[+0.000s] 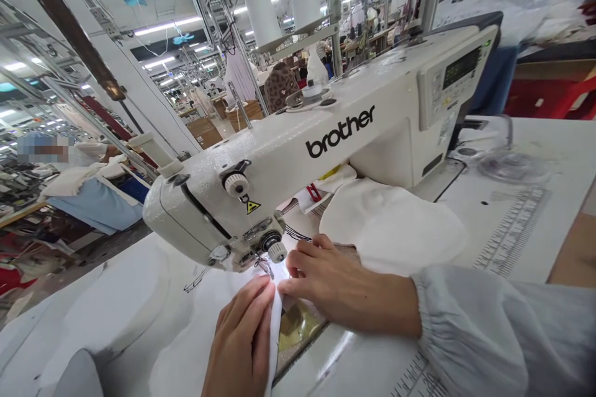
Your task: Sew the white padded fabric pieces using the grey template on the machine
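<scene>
My left grip (238,336) and right grip (344,285) are clamped together on the folded white cloth (274,329), pinching it between them on the table (507,229), just in front of the presser foot (263,263) of the Brother sewing machine (298,155).

The left hand (241,338) rises from the bottom edge, fingers together and angled upward. The right hand (338,285) reaches in from the right, fingers curled downward (its forearm (391,304) bare up to a gathered grey cuff (447,316)), almost meeting the left at lower centre.
</scene>
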The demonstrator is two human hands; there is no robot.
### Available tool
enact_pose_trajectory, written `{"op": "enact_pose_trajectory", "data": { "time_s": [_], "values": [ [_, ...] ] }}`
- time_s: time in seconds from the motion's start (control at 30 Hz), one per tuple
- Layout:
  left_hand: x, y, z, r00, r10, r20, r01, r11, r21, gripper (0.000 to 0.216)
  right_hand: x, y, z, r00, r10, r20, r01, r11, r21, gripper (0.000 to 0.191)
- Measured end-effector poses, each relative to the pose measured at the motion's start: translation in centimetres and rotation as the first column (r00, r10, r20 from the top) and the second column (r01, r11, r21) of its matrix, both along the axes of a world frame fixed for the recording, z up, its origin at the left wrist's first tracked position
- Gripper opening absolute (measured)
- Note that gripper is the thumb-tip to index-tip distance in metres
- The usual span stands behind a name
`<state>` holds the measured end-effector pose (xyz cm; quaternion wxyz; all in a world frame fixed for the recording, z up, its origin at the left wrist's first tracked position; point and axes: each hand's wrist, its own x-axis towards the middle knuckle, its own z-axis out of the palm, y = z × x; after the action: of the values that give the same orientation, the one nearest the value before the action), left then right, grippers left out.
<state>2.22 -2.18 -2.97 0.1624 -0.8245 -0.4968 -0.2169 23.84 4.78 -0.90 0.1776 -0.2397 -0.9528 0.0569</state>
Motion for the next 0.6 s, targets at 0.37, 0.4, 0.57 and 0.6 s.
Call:
{"op": "enact_pose_trajectory", "data": {
  "time_s": [0.37, 0.4, 0.57, 0.6],
  "values": [
    [-1.3, 0.1, 2.6, 0.983, -0.159, -0.088, 0.134, 0.961, -0.240, 0.038, 0.3, -1.1, 0.1, 0.975, 0.222, 0.002, -0.222, 0.974, 0.050, 0.022],
    [-1.4, 0.1, 2.7, 0.983, -0.162, -0.092, 0.136, 0.961, -0.239, 0.037, 0.3, -1.2, 0.1, 0.975, 0.222, 0.007, -0.223, 0.974, 0.045, 0.022],
    [-1.5, -0.1, 1.6, 0.987, -0.141, -0.071, 0.133, 0.985, -0.111, 0.034, 0.3, -1.2, 0.2, 0.979, 0.203, 0.022, -0.204, 0.978, 0.037, 0.021],
    [-1.4, -0.1, 1.3, 0.988, -0.134, -0.075, 0.127, 0.988, -0.091, 0.034, 0.3, -1.2, 0.2, 0.979, 0.204, 0.022, -0.204, 0.978, 0.037, 0.020]
  ]
}}
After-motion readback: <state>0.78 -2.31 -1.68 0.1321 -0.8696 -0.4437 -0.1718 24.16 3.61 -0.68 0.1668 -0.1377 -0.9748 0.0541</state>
